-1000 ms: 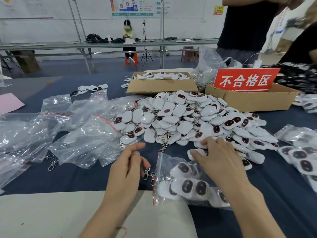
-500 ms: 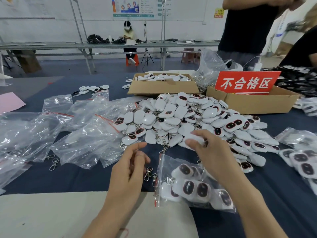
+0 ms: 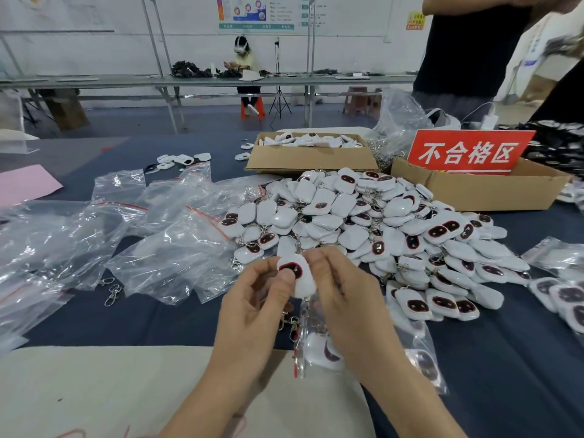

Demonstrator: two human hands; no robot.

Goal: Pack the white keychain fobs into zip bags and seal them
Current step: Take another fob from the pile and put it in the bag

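A white keychain fob (image 3: 298,275) with a dark oval face is held up between both hands. My left hand (image 3: 252,314) has its thumb pressed on the fob's face, and my right hand (image 3: 344,308) pinches its right side. Under my right hand lies a clear zip bag (image 3: 420,358) with a red seal strip, holding several fobs. A big heap of white fobs (image 3: 363,222) covers the middle of the dark blue table. Empty zip bags (image 3: 164,245) lie spread at the left.
Two cardboard boxes stand behind the heap: one (image 3: 311,158) with fobs inside, one (image 3: 480,188) with a red sign (image 3: 467,151). Filled bags (image 3: 562,289) lie at the right. A loose metal clasp (image 3: 112,290) rests by the empty bags. A cream mat (image 3: 104,390) covers the near edge. A person in black (image 3: 467,49) stands behind.
My right hand lifted a fob off the heap and brought it toward me. My left hand rose from the table and took hold of the same fob.
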